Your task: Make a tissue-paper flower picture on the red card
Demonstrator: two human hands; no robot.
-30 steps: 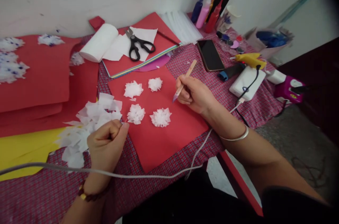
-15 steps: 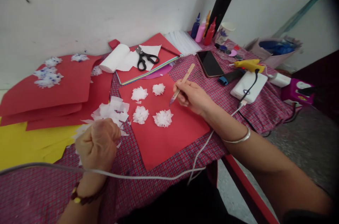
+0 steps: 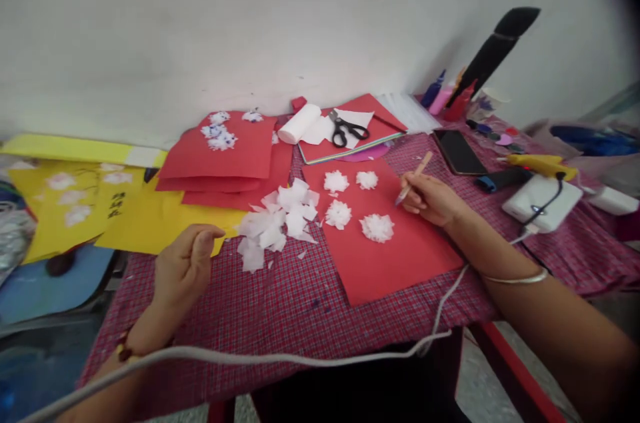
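My right hand [image 3: 433,200] is closed on a flat wooden craft stick [image 3: 424,163]; its purple-stained lower end points down over a red paper sheet [image 3: 400,280]. On that sheet, left of the hand, sit several white tufts of crumpled tissue paper, the biggest tuft [image 3: 377,228] being closest to me. My left hand [image 3: 186,266] hovers over the table's left part, fingers loosely bent and partly stretched to the right, with nothing visible in them. Right of its fingertips lies a loose heap of torn white tissue pieces [image 3: 273,226].
Behind lie black-handled scissors [image 3: 345,130], a white paper roll [image 3: 300,123] and red sheets with blue-dotted tufts [image 3: 220,163]. At right are a phone [image 3: 459,151], a yellow glue gun [image 3: 537,164] and a white power bank [image 3: 543,203]. A white cable [image 3: 280,361] crosses in front.
The view has swung left, so the table contents sit further right. My left hand has moved away from the tissue heap, and its fist has loosened. The stick stays in my right hand.
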